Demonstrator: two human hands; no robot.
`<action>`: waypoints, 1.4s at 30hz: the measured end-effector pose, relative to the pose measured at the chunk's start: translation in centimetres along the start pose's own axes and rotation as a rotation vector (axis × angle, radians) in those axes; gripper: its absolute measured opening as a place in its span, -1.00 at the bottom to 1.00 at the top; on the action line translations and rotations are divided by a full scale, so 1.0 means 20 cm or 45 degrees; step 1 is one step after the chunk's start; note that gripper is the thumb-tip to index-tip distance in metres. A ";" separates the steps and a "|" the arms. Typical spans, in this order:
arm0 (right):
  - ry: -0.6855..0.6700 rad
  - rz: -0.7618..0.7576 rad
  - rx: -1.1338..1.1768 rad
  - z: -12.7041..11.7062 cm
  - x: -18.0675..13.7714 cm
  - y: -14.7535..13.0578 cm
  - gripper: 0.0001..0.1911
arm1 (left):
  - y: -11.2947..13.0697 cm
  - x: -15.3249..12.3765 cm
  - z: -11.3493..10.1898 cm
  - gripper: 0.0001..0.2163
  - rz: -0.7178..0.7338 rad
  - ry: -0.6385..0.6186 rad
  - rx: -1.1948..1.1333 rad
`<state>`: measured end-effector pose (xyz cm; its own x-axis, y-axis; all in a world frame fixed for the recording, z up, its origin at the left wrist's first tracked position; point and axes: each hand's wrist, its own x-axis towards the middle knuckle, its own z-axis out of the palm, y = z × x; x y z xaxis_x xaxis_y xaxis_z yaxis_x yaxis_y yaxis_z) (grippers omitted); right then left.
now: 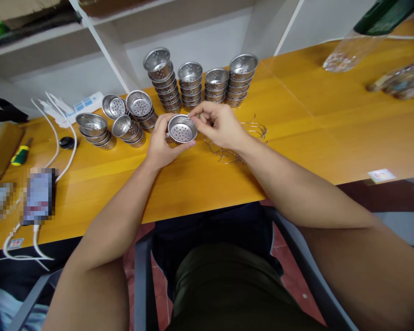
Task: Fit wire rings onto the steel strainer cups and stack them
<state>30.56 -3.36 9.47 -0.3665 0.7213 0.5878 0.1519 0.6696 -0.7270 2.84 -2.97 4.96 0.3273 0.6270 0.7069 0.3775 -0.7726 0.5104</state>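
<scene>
My left hand (163, 145) is wrapped round a small metal strainer cup (182, 131), its bottom pierced with holes and its mouth tilted up toward me. At the cup's upper right rim, the fingers of my right hand (215, 122) are pinched together on what looks like a thin wire; most of it is hidden by the fingers. Below and right of that hand, a loose tangle of curved thin wires (260, 131) lies on the table, partly covered by my right forearm. Left of my left hand stand short stacks of similar strainer cups (138, 105).
Taller stacks of strainer cups (189, 76) line the back of the yellow wooden table (313, 133). A white power strip (86, 105), cables, a phone (39, 195) and a green-yellow screwdriver (20, 154) are at left. A clear plastic bottle (347, 50) lies at back right.
</scene>
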 end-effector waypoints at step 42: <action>0.043 0.125 -0.176 0.03 -0.01 -0.07 -0.84 | 0.00 -0.07 0.10 -0.07 -0.148 -0.132 -0.448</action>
<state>29.95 -4.63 10.18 -0.3127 0.7882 0.5300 0.3109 0.6122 -0.7270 4.19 -3.63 2.98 0.3924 0.7053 0.5904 0.1024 -0.6714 0.7340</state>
